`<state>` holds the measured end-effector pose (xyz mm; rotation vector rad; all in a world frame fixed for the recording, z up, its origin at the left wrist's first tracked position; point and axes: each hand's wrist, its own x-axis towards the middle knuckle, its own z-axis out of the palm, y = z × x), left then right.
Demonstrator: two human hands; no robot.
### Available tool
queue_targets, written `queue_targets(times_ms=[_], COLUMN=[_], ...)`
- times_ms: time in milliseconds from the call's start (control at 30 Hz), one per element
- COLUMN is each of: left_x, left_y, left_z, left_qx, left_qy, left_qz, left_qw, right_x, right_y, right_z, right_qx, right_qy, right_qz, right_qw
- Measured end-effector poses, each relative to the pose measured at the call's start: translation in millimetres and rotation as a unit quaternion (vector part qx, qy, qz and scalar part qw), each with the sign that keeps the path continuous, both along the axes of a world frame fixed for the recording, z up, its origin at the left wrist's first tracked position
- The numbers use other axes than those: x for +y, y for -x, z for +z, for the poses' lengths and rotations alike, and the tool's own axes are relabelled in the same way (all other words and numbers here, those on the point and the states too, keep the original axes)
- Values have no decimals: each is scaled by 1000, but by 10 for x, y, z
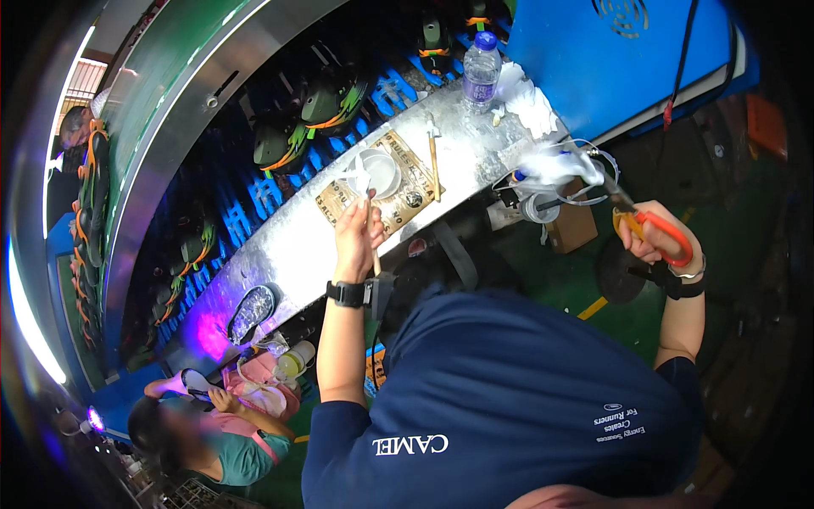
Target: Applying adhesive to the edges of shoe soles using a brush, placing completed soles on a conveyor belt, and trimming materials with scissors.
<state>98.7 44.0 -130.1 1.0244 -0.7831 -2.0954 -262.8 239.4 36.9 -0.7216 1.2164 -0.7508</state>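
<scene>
My left hand (359, 236) is closed around the thin handle of a brush (363, 182), its white end over a white bowl (386, 176). The bowl stands on a piece of printed brown cardboard (411, 206) on the metal bench. Off to the right, my right hand (651, 236) is closed on orange-handled scissors (674, 240). Their grey blades point toward a crumpled white material (555, 165) at the bench's end. Whether the blades touch it, I cannot tell. A second brush (435, 161) with a wooden handle lies across the cardboard's right side.
A clear bottle with a purple cap (482, 72) stands near white tissues (526, 102). Dark shoes (326, 102) with orange and green trim line the machine behind. A sole (252, 314) lies on the bench's left part. A co-worker in green (246, 454) handles a shoe part lower left.
</scene>
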Motion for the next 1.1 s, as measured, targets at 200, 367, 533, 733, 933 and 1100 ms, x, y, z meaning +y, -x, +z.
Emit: queue_targets(times_ms=[200,367,533,733,933,1100], left_x=[153,291,413,310,313,506], left_y=[-180,-144,-213,-159,81,198], left_z=[117,283,222,473,576,527], left_qx=[-2,7,39,160,308,306], left_qy=[16,7,-43,18,-28,-65], left_qz=[-4,-12,-11,-36,-49,-82], left_qw=[1000,1000,998,986,950,946], right_x=[-689,-1524,-1982,-1952,-1903,-1776], right_y=[-94,-369,-485,-733,-1859,-2141], right_z=[-669,-1416,-2170,-2111,-719,-804], right_qx=[318,423,591,622,-103,-189], right_qy=[127,58,158,333,252,180], right_qz=[178,173,117,110,-63,-41], right_qw=[922,888,783,700,960,964])
